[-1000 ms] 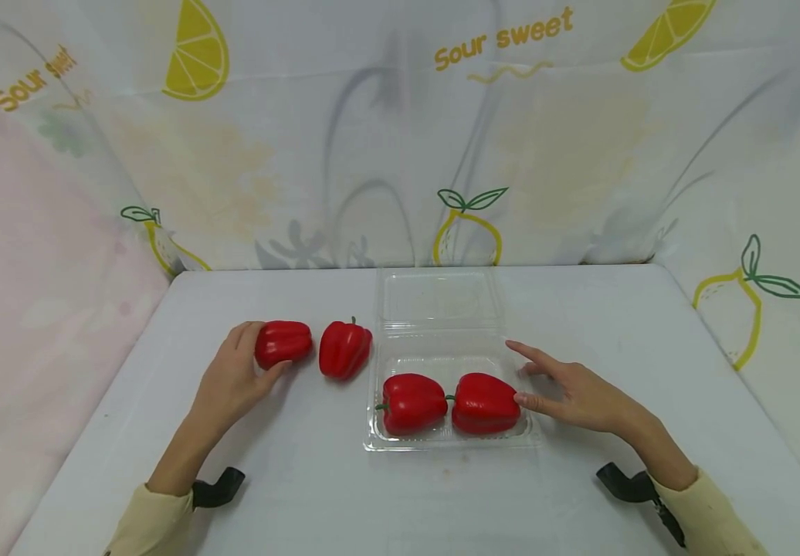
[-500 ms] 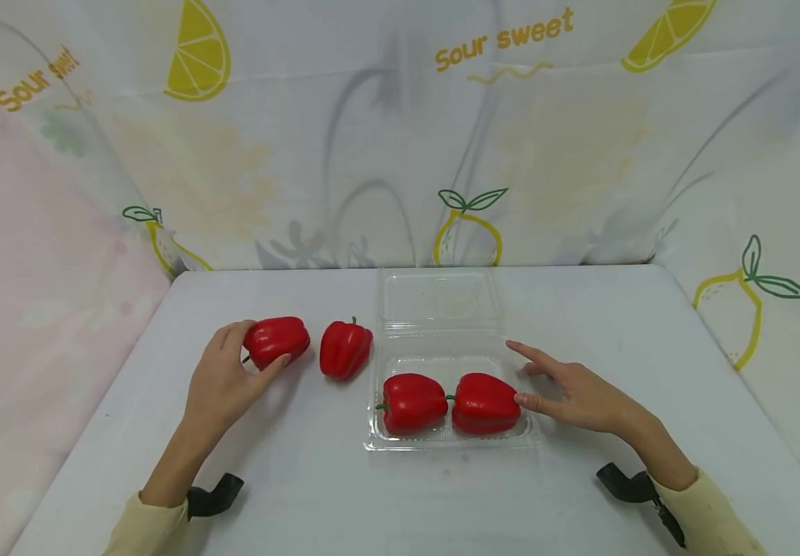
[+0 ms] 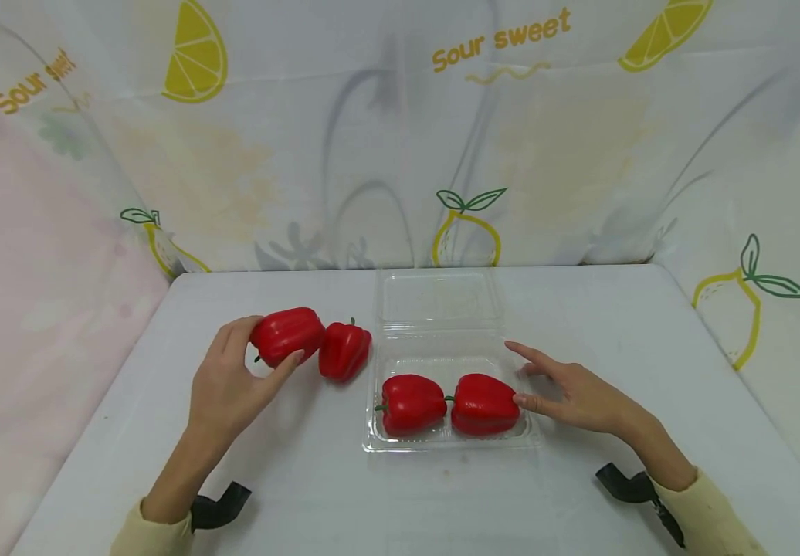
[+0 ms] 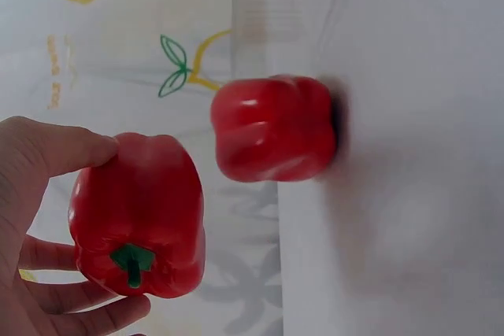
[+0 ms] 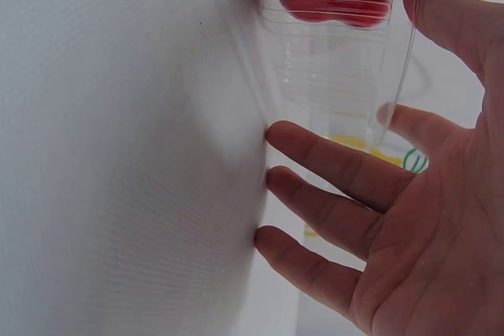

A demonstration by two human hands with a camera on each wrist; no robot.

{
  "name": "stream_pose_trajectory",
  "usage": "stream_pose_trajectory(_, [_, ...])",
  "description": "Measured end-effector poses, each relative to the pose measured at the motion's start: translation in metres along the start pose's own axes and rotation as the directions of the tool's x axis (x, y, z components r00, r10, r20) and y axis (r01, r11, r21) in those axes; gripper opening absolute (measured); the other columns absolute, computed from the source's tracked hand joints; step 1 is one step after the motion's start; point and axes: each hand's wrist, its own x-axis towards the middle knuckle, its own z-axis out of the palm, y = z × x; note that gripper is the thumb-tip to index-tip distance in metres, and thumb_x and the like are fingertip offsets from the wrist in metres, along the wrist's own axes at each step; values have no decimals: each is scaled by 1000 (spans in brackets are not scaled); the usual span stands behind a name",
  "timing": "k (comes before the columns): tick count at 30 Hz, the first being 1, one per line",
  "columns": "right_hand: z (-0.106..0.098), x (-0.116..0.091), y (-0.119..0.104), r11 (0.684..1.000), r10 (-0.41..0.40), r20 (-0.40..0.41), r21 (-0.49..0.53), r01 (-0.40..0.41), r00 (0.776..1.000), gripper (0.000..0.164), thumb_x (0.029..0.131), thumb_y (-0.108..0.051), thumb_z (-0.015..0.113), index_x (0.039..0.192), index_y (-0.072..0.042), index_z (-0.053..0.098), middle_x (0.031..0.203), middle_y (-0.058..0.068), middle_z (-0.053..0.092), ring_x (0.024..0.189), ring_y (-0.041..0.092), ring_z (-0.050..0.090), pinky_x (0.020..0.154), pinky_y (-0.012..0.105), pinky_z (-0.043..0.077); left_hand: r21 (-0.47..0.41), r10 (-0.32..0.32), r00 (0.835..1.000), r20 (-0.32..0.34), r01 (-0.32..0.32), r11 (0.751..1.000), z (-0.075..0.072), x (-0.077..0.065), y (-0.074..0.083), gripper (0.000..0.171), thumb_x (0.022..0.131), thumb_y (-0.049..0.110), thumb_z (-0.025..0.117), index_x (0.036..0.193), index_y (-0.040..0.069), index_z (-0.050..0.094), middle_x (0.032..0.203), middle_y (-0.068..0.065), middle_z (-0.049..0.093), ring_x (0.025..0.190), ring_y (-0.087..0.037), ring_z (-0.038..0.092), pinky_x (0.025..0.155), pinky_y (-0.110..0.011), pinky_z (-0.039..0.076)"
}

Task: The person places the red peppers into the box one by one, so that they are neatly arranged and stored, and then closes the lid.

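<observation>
My left hand (image 3: 233, 382) grips a red bell pepper (image 3: 289, 336) between thumb and fingers; in the left wrist view this held pepper (image 4: 142, 210) is raised off the table, its green stem facing the camera. Just right of it a second red bell pepper (image 3: 344, 351) rests on the table, stem pointing away. An opened clear plastic clamshell box (image 3: 452, 442) holds two more red bell peppers (image 3: 414, 405) side by side in its front half. At the box's right edge is my right hand (image 3: 577, 394), fingers extended, several fingertips (image 5: 285, 133) down on the tabletop and thumb by the rim.
The box's transparent lid (image 3: 439, 297) lies folded back toward the rear of the white table (image 3: 442, 510). A printed lemon curtain (image 3: 567, 139) hangs behind the table's far edge. Black camera mounts (image 3: 222, 506) stick out from both wrists.
My left hand has lifted its bell pepper from the table, tilting it, and has brought it rightward close to the second pepper. The right hand and the box have stayed still.
</observation>
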Motion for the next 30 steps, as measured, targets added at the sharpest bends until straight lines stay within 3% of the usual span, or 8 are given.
stream_pose_trajectory(5, [0, 0, -1, 1000, 2, -5, -3, -2, 1000, 79, 89, -50, 67, 155, -28, 30, 126, 8, 63, 118, 33, 58, 90, 64, 46, -27, 50, 999, -22, -51, 998, 3, 1, 12, 70, 69, 24, 89, 124, -2, 55, 119, -19, 58, 103, -34, 58, 73, -54, 57])
stream_pose_trajectory(16, [0, -1, -2, 1000, -7, -4, -4, 7, 1000, 78, 89, -48, 67, 155, -31, 28, 126, 9, 63, 117, 33, 59, 90, 65, 46, -73, 114, 994, 1, -113, 991, 18, 2, 35, 70, 70, 25, 89, 127, -1, 57, 124, -16, 58, 108, -30, 58, 78, -49, 58])
stream_pose_trajectory(30, [0, 0, 0, 1000, -12, -1, 0, 12, 1000, 78, 90, -48, 67, 155, -28, 29, 127, 9, 63, 118, 33, 58, 90, 65, 46, -139, 164, 986, 22, -160, 977, 33, 2, 59, 68, 72, 32, 88, 126, 3, 58, 122, -12, 60, 106, -26, 61, 76, -42, 59])
